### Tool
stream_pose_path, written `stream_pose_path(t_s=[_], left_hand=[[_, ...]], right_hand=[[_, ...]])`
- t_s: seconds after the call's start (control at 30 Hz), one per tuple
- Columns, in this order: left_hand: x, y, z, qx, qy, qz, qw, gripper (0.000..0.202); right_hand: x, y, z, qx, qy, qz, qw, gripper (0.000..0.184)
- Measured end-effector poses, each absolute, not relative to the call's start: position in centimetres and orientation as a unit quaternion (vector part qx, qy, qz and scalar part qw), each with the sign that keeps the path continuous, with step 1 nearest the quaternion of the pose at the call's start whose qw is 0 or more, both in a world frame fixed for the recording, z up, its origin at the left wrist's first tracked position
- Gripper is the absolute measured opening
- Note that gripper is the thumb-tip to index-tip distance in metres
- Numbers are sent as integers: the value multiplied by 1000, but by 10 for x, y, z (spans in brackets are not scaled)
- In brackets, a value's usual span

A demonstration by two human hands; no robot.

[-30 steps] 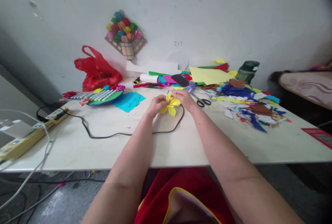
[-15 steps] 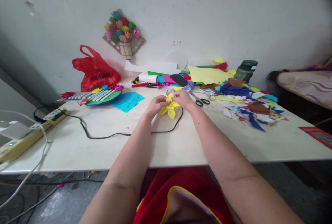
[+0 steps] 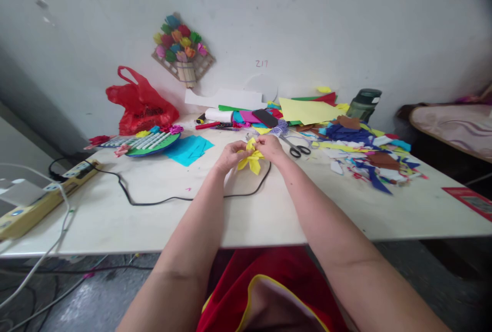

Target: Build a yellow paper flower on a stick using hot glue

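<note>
Between my hands, over the middle of the table, is a yellow paper flower (image 3: 252, 163) with pointed petals. My left hand (image 3: 232, 156) pinches its left side, fingers closed. From the right, my right hand (image 3: 270, 146) grips the upper part between thumb and fingers. Part of the flower is hidden behind the fingers. Black-handled scissors (image 3: 299, 151) lie just right of my right hand, near a ball of purple yarn (image 3: 281, 127). Sheets of blue paper (image 3: 189, 150) lie to the left of my left hand.
A black cable (image 3: 157, 202) crosses the table below my hands from the power strip (image 3: 75, 172). Left stand a red plastic bag (image 3: 144, 109) and a decorated green board (image 3: 157, 144). Paper scraps (image 3: 378, 160), a dark phone (image 3: 265, 118) and a bottle (image 3: 364, 104) are at the right and back.
Almost nothing differs. Both hands keep hold of the yellow paper flower in the same place, and its lower petals have shifted slightly.
</note>
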State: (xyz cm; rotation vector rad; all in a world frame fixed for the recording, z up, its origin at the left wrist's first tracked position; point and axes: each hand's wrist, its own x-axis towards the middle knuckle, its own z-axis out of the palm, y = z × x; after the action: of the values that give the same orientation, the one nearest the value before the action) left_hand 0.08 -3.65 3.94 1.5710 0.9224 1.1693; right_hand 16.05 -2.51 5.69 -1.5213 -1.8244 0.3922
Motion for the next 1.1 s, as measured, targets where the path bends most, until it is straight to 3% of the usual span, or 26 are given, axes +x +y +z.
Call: stream_pose_path(t_s=[0.3,0.6,0.9,1.1], left_hand=[[2,-40,42,617,394,457,505,35],[2,-42,42,620,376,462,511,34],[-10,-25,34,563,391,578,444,34],[-11,-24,36,506,393,628,442,37]], right_hand=[[157,-28,56,-611,-719,77,322,18],[157,-25,54,-627,-700,99,327,14],[184,-6,48,-583,-631,194,473,33],[203,-11,53,-698,-614,56,364,24]])
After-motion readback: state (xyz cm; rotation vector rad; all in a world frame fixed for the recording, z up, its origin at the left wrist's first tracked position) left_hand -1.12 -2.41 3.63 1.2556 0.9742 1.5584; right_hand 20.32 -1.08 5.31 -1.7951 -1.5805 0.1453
